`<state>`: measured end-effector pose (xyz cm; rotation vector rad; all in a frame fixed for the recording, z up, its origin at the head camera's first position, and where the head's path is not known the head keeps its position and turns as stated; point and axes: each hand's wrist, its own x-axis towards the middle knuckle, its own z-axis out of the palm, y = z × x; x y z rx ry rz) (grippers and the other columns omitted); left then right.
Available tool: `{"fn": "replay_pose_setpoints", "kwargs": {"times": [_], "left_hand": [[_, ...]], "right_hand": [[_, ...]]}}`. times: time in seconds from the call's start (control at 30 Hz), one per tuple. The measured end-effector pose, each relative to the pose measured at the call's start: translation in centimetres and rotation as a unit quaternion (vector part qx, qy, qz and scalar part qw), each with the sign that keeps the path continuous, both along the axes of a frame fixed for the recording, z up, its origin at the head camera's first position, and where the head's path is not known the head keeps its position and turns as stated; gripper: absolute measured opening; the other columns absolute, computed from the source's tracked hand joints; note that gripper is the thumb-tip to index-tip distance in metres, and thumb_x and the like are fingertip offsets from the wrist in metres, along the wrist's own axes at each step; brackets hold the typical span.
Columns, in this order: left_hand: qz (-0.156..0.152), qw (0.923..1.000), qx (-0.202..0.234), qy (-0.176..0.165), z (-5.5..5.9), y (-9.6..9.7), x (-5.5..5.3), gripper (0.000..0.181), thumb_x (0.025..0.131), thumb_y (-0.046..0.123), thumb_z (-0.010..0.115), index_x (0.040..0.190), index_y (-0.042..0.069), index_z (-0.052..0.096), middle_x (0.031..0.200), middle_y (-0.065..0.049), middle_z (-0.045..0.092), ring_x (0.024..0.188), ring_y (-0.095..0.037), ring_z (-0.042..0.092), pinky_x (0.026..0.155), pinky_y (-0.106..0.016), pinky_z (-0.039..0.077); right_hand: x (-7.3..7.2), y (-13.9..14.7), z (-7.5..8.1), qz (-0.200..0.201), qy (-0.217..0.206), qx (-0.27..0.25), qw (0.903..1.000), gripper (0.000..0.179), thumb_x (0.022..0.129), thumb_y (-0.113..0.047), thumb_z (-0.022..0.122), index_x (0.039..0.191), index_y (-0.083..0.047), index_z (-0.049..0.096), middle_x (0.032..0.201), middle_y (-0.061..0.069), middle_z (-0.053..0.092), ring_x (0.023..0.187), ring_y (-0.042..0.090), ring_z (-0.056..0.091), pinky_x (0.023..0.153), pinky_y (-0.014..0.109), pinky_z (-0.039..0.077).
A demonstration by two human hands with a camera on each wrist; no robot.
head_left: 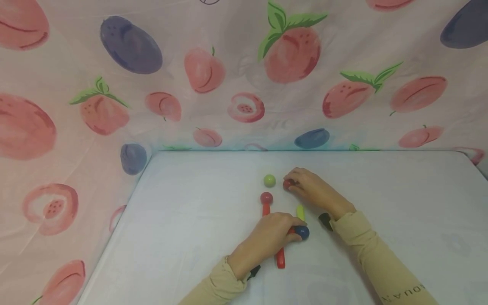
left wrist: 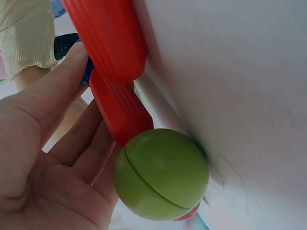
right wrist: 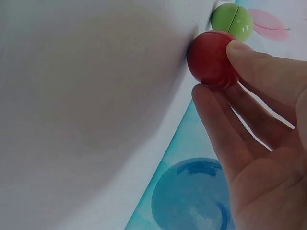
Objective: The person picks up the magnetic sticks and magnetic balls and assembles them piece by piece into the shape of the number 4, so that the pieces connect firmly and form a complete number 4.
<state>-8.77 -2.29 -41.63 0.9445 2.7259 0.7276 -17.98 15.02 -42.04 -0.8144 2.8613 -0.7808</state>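
Well, the biggest thing in my head feed is a fruit-print cloth (head_left: 213, 25), spread from about 8 o'clock round to 3. Next in size comes the white counter (head_left: 183, 228), its far edge meeting the cloth. I see a tan right sleeve (head_left: 371, 250), with dark lettering on it, enter from about 4 o'clock, and a tan left sleeve (head_left: 219, 283) from just past 6.

The left hand (head_left: 272, 231) is low over the parts, its grip pinching the blue ball (head_left: 303, 232) at its 3 o'clock side. From there, the right hand (head_left: 311, 187) lies toward 1 o'clock; its grip pinches the dark red ball (head_left: 288, 184) between thumb and fingers.

Of the rods, I make out a near red rod (head_left: 280, 257) at 5 o'clock from the left hand, a far red rod (head_left: 266, 209) at its 11, and a lime rod (head_left: 300, 212) at its 1. My left wrist feed adds a middle red rod (left wrist: 120, 108) beside the left fingers, with a lower green ball (left wrist: 163, 175) at its end; whether those two are joined, I can't tell.

As for the other balls, the red ball (head_left: 266, 198) sits at the far red rod's 12 o'clock end. An upper green ball (head_left: 269, 180) rests just beyond it, at the dark red ball's 9 o'clock and apart from it.
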Motion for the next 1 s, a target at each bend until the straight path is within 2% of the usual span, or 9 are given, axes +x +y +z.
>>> {"fn": "replay_pose_setpoints", "kwargs": {"times": [1.0], "left_hand": [[0.004,0.999,-0.011,0.042,0.1,-0.2,-0.1,0.032,0.083,0.026,0.081,0.113,0.019,0.075,0.097,0.01,0.075,0.09,-0.001,0.066,0.081,-0.012,0.05]], "right_hand": [[1.0,1.2,0.9,0.028,-0.041,0.002,0.9988,0.025,0.091,-0.01,0.07,0.113,0.001,0.069,0.104,0.008,0.07,0.102,0.027,0.067,0.093,0.044,0.055]]}}
